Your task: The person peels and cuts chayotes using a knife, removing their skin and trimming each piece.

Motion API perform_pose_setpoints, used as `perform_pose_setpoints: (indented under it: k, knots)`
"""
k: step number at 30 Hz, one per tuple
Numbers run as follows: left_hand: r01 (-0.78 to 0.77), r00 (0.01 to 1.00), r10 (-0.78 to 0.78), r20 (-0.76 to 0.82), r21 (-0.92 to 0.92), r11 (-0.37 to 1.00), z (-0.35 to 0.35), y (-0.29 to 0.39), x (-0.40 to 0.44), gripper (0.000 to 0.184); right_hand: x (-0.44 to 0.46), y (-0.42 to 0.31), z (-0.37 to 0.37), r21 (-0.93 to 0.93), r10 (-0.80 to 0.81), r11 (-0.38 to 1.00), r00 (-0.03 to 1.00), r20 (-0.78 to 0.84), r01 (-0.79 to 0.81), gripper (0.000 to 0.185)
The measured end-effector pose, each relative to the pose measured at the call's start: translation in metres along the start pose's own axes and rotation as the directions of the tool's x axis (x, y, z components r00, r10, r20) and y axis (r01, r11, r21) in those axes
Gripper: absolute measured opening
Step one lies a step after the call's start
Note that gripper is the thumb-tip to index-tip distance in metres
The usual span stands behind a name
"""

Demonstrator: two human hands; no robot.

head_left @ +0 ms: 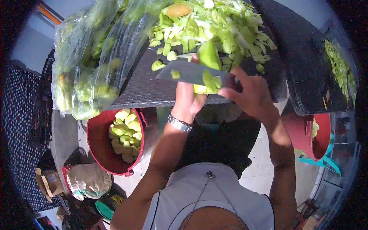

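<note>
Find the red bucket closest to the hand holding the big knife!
The red bucket on the person's right, beside something turquoise. The right hand holds the knife; the other red bucket, showing many more pale green pieces, is farther, past the left arm.

No words, numbers or signs could be read anywhere.
</note>
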State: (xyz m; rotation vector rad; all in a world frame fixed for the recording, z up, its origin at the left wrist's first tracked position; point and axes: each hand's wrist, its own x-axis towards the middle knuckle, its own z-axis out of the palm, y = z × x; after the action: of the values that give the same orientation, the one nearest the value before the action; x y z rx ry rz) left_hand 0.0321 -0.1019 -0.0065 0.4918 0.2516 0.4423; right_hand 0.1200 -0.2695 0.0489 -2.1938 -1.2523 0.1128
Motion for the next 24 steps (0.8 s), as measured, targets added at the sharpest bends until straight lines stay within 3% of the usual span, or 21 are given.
perform_pose_setpoints:
  k: [1, 2, 5, 7, 11, 16, 18, 20, 23, 24]
  knots:
    - [0.014, 1.0, -0.014, 0.0, -0.002, 1.0, -0.001, -0.001, 0.0, 0.039, 0.001, 0.0, 0.003, -0.003, -0.067, 0.998, 0.998, 0.015, 0.067, 0.051]
    - [0.025, 1.0, -0.025, -0.002, -0.004, 1.0, -0.001, -0.001, -0.002, 0.038, 0.004, 0.004, 0.003, -0.05, -0.104, 0.993, 0.994, 0.021, 0.105, 0.065]
    - [0.089, 0.99, -0.097, 0.1, 0.086, 0.992, -0.002, 0.012, -0.007, 0.045, 0.017, 0.02, 0.0, -0.139, -0.046, 0.989, 0.999, 0.016, 0.048, 0.065]
    - [0.152, 0.964, -0.186, 0.188, 0.182, 0.972, -0.003, 0.021, -0.015, 0.053, 0.033, 0.079, 0.009, -0.218, 0.023, 0.975, 0.995, -0.095, -0.044, 0.065]
    - [0.129, 0.986, -0.139, 0.095, 0.104, 0.986, 0.006, 0.025, -0.023, 0.05, 0.039, 0.117, 0.006, -0.166, 0.129, 0.975, 0.984, -0.124, -0.149, 0.058]
    - [0.181, 0.98, -0.183, 0.079, 0.022, 0.983, 0.002, 0.024, -0.013, 0.049, 0.018, 0.069, 0.003, 0.006, 0.019, 1.0, 0.99, -0.143, -0.018, 0.042]
    - [0.188, 0.978, -0.189, 0.086, 0.018, 0.982, 0.003, 0.024, -0.009, 0.047, 0.017, 0.04, 0.002, 0.075, 0.095, 0.994, 0.983, -0.157, -0.084, 0.041]
    - [0.156, 0.986, -0.157, 0.053, 0.032, 0.987, 0.004, 0.021, -0.008, 0.046, 0.015, 0.011, -0.001, 0.166, 0.303, 0.945, 0.946, -0.111, -0.283, 0.043]
    - [0.16, 0.985, -0.156, 0.074, -0.047, 0.986, 0.0, 0.016, -0.003, 0.045, -0.002, -0.012, 0.01, 0.032, 0.132, 0.991, 0.966, -0.223, -0.128, 0.046]
    - [0.169, 0.984, -0.162, 0.071, -0.093, 0.981, 0.002, 0.016, -0.004, 0.045, -0.006, -0.016, 0.01, -0.033, 0.047, 0.998, 0.984, -0.17, -0.054, 0.048]
